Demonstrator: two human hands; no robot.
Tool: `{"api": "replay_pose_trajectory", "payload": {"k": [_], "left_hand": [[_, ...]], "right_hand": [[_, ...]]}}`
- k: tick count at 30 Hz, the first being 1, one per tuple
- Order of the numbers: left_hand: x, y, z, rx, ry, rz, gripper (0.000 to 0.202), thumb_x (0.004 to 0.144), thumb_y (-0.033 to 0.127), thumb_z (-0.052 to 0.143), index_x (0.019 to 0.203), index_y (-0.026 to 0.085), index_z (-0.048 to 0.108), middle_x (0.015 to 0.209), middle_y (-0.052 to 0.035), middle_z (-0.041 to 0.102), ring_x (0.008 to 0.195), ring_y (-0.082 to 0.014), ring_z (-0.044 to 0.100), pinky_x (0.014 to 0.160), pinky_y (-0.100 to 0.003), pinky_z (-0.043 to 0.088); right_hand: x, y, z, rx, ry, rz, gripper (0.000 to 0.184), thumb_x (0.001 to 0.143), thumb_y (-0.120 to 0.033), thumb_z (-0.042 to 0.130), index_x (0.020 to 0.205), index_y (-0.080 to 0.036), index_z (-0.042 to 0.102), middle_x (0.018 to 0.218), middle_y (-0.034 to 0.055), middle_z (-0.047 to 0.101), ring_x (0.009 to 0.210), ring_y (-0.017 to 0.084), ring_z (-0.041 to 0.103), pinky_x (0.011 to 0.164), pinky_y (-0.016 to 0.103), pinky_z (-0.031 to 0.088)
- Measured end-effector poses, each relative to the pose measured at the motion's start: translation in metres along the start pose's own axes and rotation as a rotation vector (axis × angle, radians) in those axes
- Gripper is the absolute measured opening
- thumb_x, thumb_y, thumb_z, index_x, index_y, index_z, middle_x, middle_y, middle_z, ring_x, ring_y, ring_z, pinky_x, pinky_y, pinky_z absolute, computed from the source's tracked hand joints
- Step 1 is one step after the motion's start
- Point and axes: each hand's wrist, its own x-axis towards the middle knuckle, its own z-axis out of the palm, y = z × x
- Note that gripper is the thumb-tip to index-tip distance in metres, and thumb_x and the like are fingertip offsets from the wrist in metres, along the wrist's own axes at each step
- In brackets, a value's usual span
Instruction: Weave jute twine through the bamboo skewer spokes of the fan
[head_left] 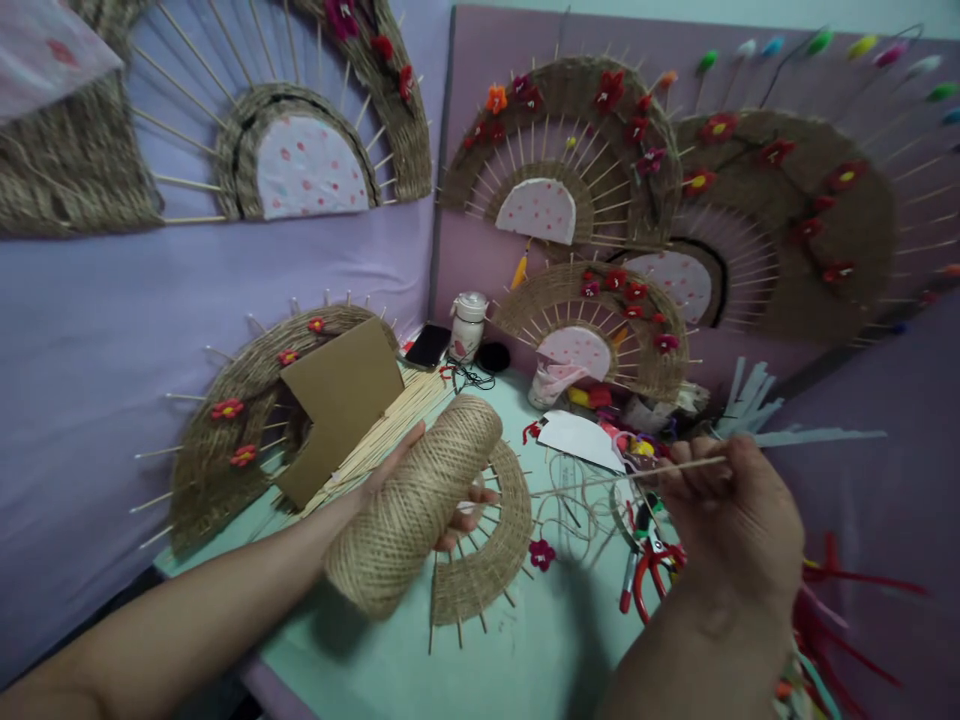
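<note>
A big spool of jute twine [416, 510] rests tilted in my left hand [466, 515], whose fingers curl around its far side. My right hand [739, 510] is raised at the right with the fingers closed on a strand of twine [600, 480] that stretches leftward across the table. Under and behind the spool lies a woven twine fan [480, 590] with thin sticks poking out along its rim. A dark pink flower [541, 554] sits just right of that fan. Loose curls of twine lie between the fan and my right hand.
Red-handled scissors [651, 575] lie beside my right forearm. A white half-round piece [581, 438], a lidded bottle [468, 328] and a phone [428, 346] are farther back. Bundled sticks [390, 425] and cardboard [349, 395] lie at left. Flowered fans [622, 290] stand against the walls.
</note>
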Motion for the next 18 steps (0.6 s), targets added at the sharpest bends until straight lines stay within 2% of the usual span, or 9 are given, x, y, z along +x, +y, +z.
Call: {"api": "replay_pose_trajectory", "payload": {"k": [4, 9, 11, 14, 16, 18], "left_hand": [[-0.009, -0.003, -0.002, -0.146, -0.006, -0.008, 0.078, 0.072, 0.069, 0.054, 0.125, 0.012, 0.05, 0.118, -0.0155, 0.06, 0.089, -0.027, 0.062, 0.075, -0.044, 0.051], [-0.013, -0.008, -0.003, -0.215, 0.049, 0.028, 0.067, 0.072, 0.06, 0.062, 0.115, 0.007, 0.057, 0.107, -0.0165, 0.067, 0.101, -0.0325, 0.061, 0.09, -0.051, 0.045], [-0.011, 0.0, -0.005, -0.187, 0.131, 0.114, 0.065, 0.071, 0.055, 0.065, 0.114, 0.006, 0.058, 0.108, -0.0175, 0.067, 0.106, -0.0326, 0.06, 0.097, -0.05, 0.039], [-0.006, 0.02, -0.009, -0.171, 0.365, 0.292, 0.067, 0.067, 0.051, 0.07, 0.115, 0.007, 0.056, 0.109, -0.0166, 0.067, 0.108, -0.0303, 0.06, 0.103, -0.047, 0.037], [0.001, 0.036, -0.007, -0.175, 0.525, 0.453, 0.061, 0.069, 0.049, 0.07, 0.116, 0.012, 0.056, 0.106, -0.0127, 0.069, 0.108, -0.0285, 0.06, 0.101, -0.045, 0.039], [0.008, 0.052, -0.003, -0.161, 0.579, 0.624, 0.056, 0.072, 0.047, 0.068, 0.116, 0.015, 0.056, 0.107, -0.0106, 0.068, 0.11, -0.0278, 0.059, 0.1, -0.045, 0.042]], "right_hand": [[0.013, 0.008, -0.007, 0.134, 0.105, 0.047, 0.046, 0.076, -0.029, 0.069, 0.05, -0.017, 0.032, 0.044, -0.0094, 0.024, 0.042, 0.006, 0.018, 0.038, 0.019, 0.023], [0.014, -0.009, -0.026, 0.248, 0.224, -0.046, 0.045, 0.092, -0.026, 0.043, 0.049, -0.017, 0.033, 0.043, -0.0082, 0.02, 0.039, 0.007, 0.012, 0.037, 0.018, 0.022], [0.012, -0.018, -0.034, 0.248, 0.272, -0.119, 0.047, 0.094, -0.024, 0.035, 0.047, -0.017, 0.033, 0.041, -0.0072, 0.019, 0.038, 0.008, 0.01, 0.036, 0.019, 0.022], [0.012, -0.024, -0.044, 0.208, 0.351, -0.233, 0.05, 0.092, -0.02, 0.031, 0.042, -0.017, 0.032, 0.038, -0.0057, 0.017, 0.038, 0.008, 0.007, 0.036, 0.02, 0.02], [0.016, -0.022, -0.05, 0.189, 0.471, -0.285, 0.052, 0.091, -0.018, 0.03, 0.039, -0.017, 0.031, 0.039, -0.0047, 0.016, 0.037, 0.009, 0.008, 0.036, 0.023, 0.015], [0.019, -0.021, -0.058, 0.169, 0.592, -0.296, 0.056, 0.093, -0.018, 0.028, 0.038, -0.018, 0.032, 0.043, -0.004, 0.017, 0.037, 0.009, 0.011, 0.037, 0.025, 0.012]]}}
